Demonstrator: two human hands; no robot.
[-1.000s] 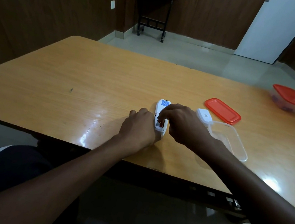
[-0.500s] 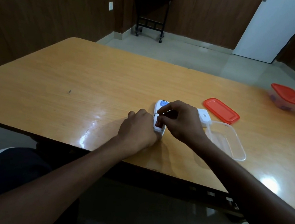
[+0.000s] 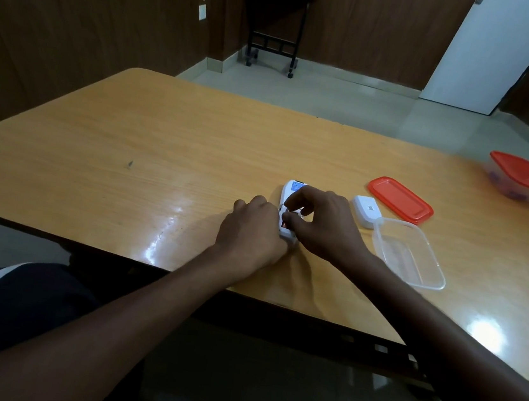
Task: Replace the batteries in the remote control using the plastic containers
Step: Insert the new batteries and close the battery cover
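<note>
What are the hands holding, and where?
The left hand grips the remote by its near end. The right hand pinches something at the open battery slot, probably a battery; too hidden to be sure.

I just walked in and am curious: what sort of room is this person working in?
Probably a plain room in a home or small office. A large wooden table fills it, the walls are dark wood panelling, and a small black side table stands near a white door on a tiled floor.
</note>
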